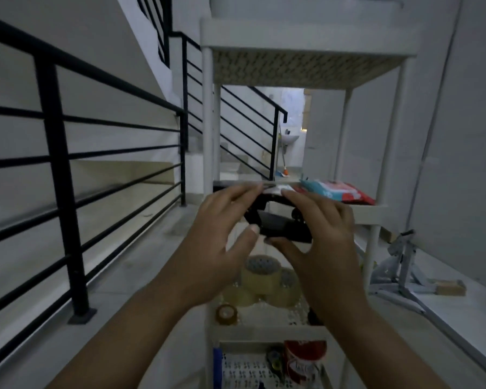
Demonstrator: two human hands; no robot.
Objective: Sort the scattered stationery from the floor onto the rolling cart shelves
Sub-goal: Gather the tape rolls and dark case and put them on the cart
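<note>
Hands reach forward at chest height in front of a tall white plastic rolling cart [376,209] in a dim, grey-tiled stairwell landing. The left hand [222,237] and the right hand [317,234] together grasp a black stationery item with a hinged metal-looking frame [281,223], possibly a stapler or large clip; motion blur makes it hard to identify. The left thumb [247,238] presses its near edge while the left fingers curl over the top; the right thumb [281,244] supports it from below and the right fingers spread over its far side. The item is held in the air just in front of the cart's middle shelf, level with that shelf's front edge.

On the middle shelf lies a flat red and light-blue plastic packet [340,192], toward the right. On the shelf below, seen between the forearms, sit several rolls of clear and brown packing tape [260,273], stacked and touching. The lowest visible shelf holds a red-labelled container [305,357] and a blue object [217,360] at its left edge. A black metal stair railing [59,164] runs along the left. A folded grey metal frame [401,265] lies on the floor to the right of the cart.
</note>
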